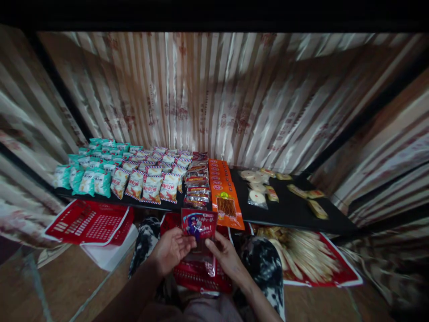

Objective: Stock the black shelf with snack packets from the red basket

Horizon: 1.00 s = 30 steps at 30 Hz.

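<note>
A dark red snack packet (201, 230) with white lettering and a purple figure is held up over my lap, below the front edge of the black shelf (284, 212). My right hand (228, 257) grips its right side, thumb on the front. My left hand (174, 248) lies beside the packet's left side, palm upward and fingers stretched across its lower left front. Directly behind the packet runs a row of dark red snack packets (197, 181) on the shelf. An orange snack bag (224, 192) lies right of that row.
White-and-red snack bags (152, 188) and turquoise snack bags (89, 181) fill the shelf's left side. Round white packets (257, 197) and small yellow packets (317, 209) lie right. Red baskets (90, 223) stand below; one holds long pale packs (308, 255). A curtain (187, 98) hangs behind.
</note>
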Each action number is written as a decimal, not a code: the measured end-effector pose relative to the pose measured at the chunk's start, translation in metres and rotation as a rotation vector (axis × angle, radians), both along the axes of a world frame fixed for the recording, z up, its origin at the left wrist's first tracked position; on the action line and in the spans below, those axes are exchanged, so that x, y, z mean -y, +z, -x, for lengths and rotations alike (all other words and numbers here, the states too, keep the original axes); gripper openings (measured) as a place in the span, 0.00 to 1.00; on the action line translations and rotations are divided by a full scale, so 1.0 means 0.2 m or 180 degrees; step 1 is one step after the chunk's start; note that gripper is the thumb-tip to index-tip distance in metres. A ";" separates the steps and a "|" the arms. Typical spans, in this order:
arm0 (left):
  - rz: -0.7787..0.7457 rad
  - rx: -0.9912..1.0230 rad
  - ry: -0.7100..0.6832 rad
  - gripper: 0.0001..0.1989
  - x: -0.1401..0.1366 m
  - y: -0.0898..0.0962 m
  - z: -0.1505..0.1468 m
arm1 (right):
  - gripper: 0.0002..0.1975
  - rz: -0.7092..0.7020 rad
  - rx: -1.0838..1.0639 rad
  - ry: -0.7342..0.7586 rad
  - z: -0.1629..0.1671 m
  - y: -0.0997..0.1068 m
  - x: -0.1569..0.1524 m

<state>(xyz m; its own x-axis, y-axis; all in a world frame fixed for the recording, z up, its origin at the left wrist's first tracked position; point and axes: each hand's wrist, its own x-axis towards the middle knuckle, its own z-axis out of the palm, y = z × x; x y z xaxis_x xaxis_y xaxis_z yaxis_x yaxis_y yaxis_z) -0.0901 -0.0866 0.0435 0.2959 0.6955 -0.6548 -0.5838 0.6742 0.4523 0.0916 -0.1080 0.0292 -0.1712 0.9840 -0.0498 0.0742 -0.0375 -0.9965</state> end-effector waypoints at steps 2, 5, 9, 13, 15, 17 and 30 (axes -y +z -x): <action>-0.0031 -0.0080 -0.0050 0.07 0.00 0.03 -0.01 | 0.19 -0.0016 -0.0026 -0.0269 0.00 0.02 -0.01; -0.0265 -0.0275 -0.0229 0.07 0.00 0.05 -0.02 | 0.19 0.0034 -0.0148 -0.0700 -0.02 0.06 -0.04; -0.1218 -0.0959 -0.0457 0.11 -0.01 0.04 -0.05 | 0.20 0.0197 -0.0277 -0.0889 -0.07 0.10 -0.08; -0.1599 -0.1300 -0.0713 0.18 -0.04 0.07 -0.10 | 0.20 0.0222 -0.0206 -0.1029 -0.10 0.16 -0.13; -0.1589 -0.1281 -0.0682 0.19 -0.06 0.10 -0.13 | 0.20 0.0205 -0.0187 -0.1026 -0.10 0.20 -0.18; -0.1556 -0.1181 -0.0527 0.18 -0.10 0.13 -0.16 | 0.20 0.0181 -0.0197 -0.0979 -0.11 0.24 -0.23; -0.1393 -0.0951 0.0047 0.21 -0.46 0.23 -0.19 | 0.42 0.0068 -0.0121 -0.0926 -0.10 0.45 -0.65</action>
<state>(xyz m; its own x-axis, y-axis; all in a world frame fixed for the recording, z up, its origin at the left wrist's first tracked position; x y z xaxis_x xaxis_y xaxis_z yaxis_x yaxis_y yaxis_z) -0.0520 0.0053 0.0903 0.1288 0.9253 -0.3566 -0.3946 0.3778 0.8376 0.1107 0.0228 0.1198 0.1159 0.9908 -0.0701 0.0199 -0.0728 -0.9971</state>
